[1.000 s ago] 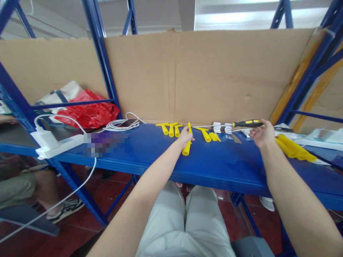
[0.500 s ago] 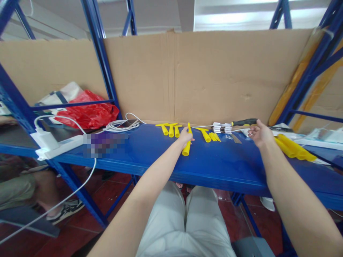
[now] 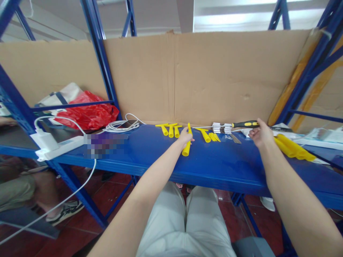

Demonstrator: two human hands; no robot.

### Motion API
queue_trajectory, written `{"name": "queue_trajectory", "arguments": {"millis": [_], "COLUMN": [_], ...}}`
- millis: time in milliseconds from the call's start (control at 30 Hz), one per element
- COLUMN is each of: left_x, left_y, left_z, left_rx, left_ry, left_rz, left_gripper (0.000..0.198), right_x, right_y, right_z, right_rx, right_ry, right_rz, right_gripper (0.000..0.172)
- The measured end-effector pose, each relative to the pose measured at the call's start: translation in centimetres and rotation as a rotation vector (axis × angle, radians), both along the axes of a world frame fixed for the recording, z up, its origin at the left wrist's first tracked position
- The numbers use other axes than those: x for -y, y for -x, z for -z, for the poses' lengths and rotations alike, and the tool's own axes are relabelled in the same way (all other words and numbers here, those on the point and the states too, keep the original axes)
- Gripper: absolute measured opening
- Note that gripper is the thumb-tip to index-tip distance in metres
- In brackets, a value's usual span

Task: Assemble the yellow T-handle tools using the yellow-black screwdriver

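My left hand (image 3: 184,137) is closed around a yellow T-shaped plastic piece (image 3: 186,148), its hollow round end facing me. My right hand (image 3: 260,134) grips the butt of a long screwdriver (image 3: 245,124) with a black and yellow handle. The shaft runs level to the left and its tip meets the upper part of the held piece; whether it sits inside cannot be seen. More yellow T-shaped pieces (image 3: 170,130) stand left of my left hand, and another T-shaped piece (image 3: 205,135) lies to its right beside several small yellow parts (image 3: 214,137).
Behind the screwdriver shaft is a stack of white pieces with dark bands (image 3: 222,128). Yellow tubes (image 3: 294,147) lie by my right wrist. On the left are a coiled white cable (image 3: 120,125), a power strip (image 3: 63,147) and a red bag (image 3: 89,110). Cardboard (image 3: 214,78) backs the blue shelf (image 3: 214,166).
The screwdriver handle has turned about its own axis, so its yellow patches now face me. My right fingers have shifted slightly on it. My left hand and the yellow piece have stayed put.
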State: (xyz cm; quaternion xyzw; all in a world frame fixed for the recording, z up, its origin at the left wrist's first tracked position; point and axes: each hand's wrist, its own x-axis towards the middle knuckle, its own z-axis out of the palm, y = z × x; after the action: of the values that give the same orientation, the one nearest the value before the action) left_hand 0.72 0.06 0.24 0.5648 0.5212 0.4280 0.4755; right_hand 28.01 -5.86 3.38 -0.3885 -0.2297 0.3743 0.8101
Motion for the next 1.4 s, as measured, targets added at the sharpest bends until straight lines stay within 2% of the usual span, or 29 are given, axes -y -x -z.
{"name": "queue_trajectory", "arguments": {"millis": [100,233,400,767,1200,1400], "left_x": [0.0,-0.1,0.0,0.2,0.1,-0.3], "left_y": [0.0,0.0,0.0,0.1,0.1,0.0], "left_z": [0.0,0.0,0.0,-0.2,-0.1,0.1], "left_rx": [-0.004,-0.01,-0.004,0.002,-0.015,-0.005], "left_ry": [0.0,0.001,0.003,0.004,0.002,-0.004], "left_rz": [0.005,-0.001,-0.001,0.01,0.031,0.034], "left_gripper": [0.073,0.075,0.076,0.075,0.07,0.071], "right_x": [0.4,1.1,1.4,1.1,1.3,1.2], "right_y": [0.5,1.4,1.7,1.4,1.8,1.9], "right_z": [-0.3,-1.0,-1.2,-0.8,-1.0,-1.1], "right_rx": [0.04,0.05,0.088,0.119,0.036,-0.057], "right_ry": [0.077,0.116,0.151,0.127,0.14,0.056], "right_rz": [0.07,0.043,0.027,0.074,0.001,0.074], "right_gripper": [0.037,0.032,0.037,0.03,0.034,0.027]}}
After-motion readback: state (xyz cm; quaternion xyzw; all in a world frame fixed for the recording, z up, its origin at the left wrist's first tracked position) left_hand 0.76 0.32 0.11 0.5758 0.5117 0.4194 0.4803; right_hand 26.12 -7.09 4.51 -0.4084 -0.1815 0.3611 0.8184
